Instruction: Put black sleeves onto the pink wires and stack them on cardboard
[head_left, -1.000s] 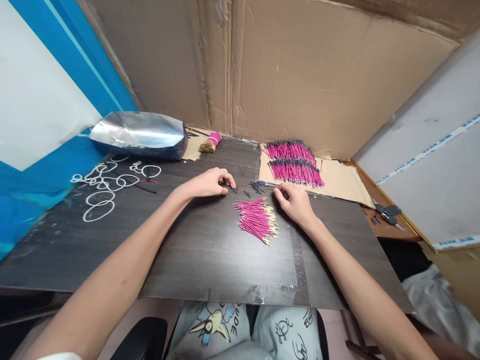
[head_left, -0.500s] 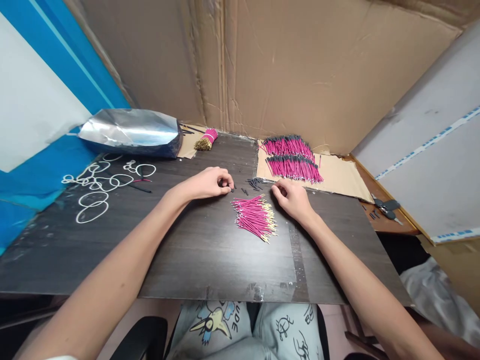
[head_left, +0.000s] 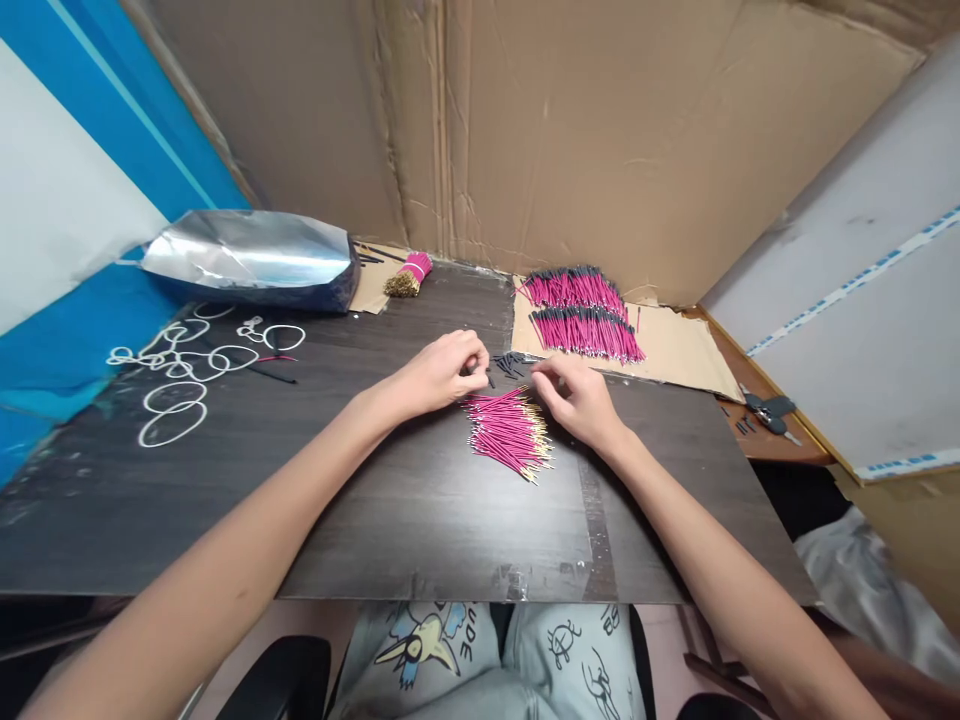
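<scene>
Dark table, two hands curled over loose wires; grip unconfirmed at both.
We find white bands (head_left: 172,413) at left, then a foil bag (head_left: 251,250), contents hidden. The left hand (head_left: 450,372) is curled narrow; we cannot tell whether it pinches anything. Pink wires (head_left: 508,435) lie between the forearms, with small black pieces (head_left: 511,364) just beyond, too small to count. The right hand (head_left: 576,395) bends, thumb near forefinger, hold unclear. Beyond it, black-tipped wires (head_left: 589,335) overlap on cardboard (head_left: 690,352).
</scene>
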